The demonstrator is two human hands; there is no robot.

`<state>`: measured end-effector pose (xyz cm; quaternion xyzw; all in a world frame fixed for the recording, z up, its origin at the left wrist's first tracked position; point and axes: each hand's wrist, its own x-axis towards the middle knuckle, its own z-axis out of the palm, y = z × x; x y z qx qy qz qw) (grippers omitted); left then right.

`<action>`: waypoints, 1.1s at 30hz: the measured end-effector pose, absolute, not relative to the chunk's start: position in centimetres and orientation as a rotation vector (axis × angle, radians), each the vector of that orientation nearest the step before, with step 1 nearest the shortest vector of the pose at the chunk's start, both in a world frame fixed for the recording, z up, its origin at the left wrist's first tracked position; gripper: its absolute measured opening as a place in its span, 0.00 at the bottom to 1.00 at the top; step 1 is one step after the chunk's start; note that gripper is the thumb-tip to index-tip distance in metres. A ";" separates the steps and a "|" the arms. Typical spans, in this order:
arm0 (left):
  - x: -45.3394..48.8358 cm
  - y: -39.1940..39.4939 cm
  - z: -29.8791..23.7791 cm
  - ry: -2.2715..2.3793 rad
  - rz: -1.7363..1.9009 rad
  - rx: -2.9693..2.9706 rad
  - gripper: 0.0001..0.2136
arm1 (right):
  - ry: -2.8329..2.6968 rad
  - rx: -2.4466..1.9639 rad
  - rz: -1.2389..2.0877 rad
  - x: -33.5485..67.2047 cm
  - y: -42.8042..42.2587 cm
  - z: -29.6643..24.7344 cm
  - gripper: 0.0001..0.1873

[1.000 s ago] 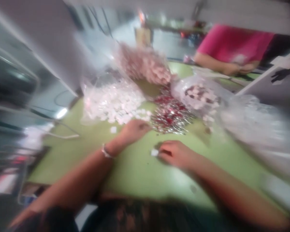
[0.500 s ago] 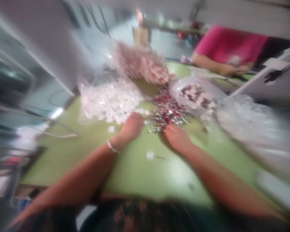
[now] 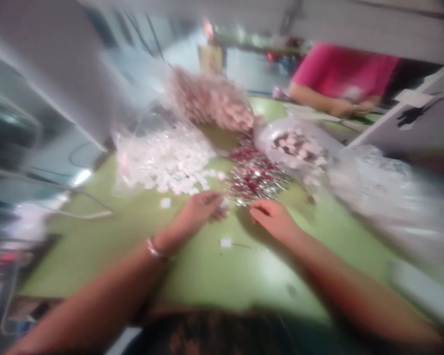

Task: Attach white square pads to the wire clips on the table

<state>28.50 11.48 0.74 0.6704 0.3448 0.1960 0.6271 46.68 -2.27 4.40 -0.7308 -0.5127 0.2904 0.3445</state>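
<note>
1. on the green table (image 3: 107,256), nearest to the person, one white square (image 3: 225,242) lies on the near side of the red-and-silver heap (image 3: 255,175), apart from it; a thin strand (image 3: 241,245) extends from its right side.
2. the right hand (image 3: 276,217) is just before the heap. its fingertips are beside a thin silver piece (image 3: 241,202); because of blur, i cannot tell if they pinch it.
3. the left hand (image 3: 202,207) is before the heap and to its left, with fingers closed on a small white piece (image 3: 224,201). the two hands are apart, with a narrow gap.
4. a loose white tile (image 3: 166,202) lies farther left of the heap.
5. left of the heap, white pieces (image 3: 181,178) spill from a clear bag (image 3: 128,148).
6. right of the heap and slightly behind, a plastic bag (image 3: 264,135) contains pale and dark pieces (image 3: 299,145).
7. behind the heap is a pink bundle (image 3: 218,103).
8. far behind, to the heap's right, a person in a pink top (image 3: 344,74) has both hands close together.
</note>
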 end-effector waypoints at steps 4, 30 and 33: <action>28.8 10.4 0.3 0.645 0.440 1.426 0.17 | -1.348 -1.867 0.655 46.3 -2.6 4.5 0.10; 28.9 8.7 0.0 0.613 0.223 1.764 0.09 | -2.185 -1.946 0.210 45.1 -3.8 2.0 0.10; 28.6 8.8 0.7 0.526 0.237 1.917 0.07 | -2.157 -1.867 0.396 45.5 -3.7 2.6 0.12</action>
